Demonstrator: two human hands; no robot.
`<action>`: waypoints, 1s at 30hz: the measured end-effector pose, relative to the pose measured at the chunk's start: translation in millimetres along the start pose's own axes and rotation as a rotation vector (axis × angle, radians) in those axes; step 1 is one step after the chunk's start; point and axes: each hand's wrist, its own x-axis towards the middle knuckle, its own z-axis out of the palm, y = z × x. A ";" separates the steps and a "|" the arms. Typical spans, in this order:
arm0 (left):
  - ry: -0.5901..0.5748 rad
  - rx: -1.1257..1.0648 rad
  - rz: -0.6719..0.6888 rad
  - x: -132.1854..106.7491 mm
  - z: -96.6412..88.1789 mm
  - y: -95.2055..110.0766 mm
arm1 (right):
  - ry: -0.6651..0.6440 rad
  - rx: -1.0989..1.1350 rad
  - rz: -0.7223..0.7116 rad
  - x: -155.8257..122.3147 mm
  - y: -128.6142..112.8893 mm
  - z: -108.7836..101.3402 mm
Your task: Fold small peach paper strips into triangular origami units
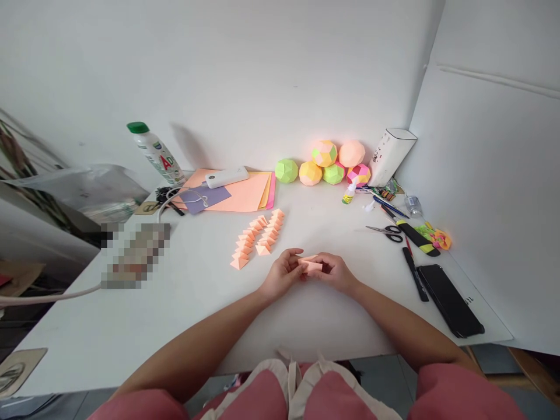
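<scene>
My left hand and my right hand meet over the middle of the white table. Both pinch a small folded piece of peach paper between their fingertips. Just beyond my left hand lie two rows of several folded peach paper units, laid out diagonally on the table.
Coloured paper sheets with a white power bank lie at the back, beside a green-capped bottle. Several paper polyhedron balls sit against the wall. On the right are scissors, pens, a glue bottle and a black phone.
</scene>
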 end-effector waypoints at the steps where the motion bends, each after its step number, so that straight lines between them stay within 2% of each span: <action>1: 0.001 0.000 0.005 0.4 0.1 -0.5 | -0.007 0.025 0.016 0.0 -0.5 -0.6; 7: -0.058 0.041 0.040 -0.7 0.1 -5.1 | 0.069 0.010 0.095 2.0 5.2 -2.3; 13: -0.048 0.111 0.028 -1.7 -0.6 -8.2 | 0.096 0.055 0.110 2.2 9.6 -2.4; 19: -0.032 0.082 -0.002 -0.9 1.3 -3.6 | 0.045 0.018 0.100 3.0 12.3 -3.2; 24: -0.071 0.099 -0.086 -0.1 1.5 2.9 | 0.091 0.043 0.089 3.2 11.2 -2.2; 30: -0.095 0.088 -0.093 1.7 0.0 1.2 | 0.060 0.041 0.096 3.4 9.4 -4.2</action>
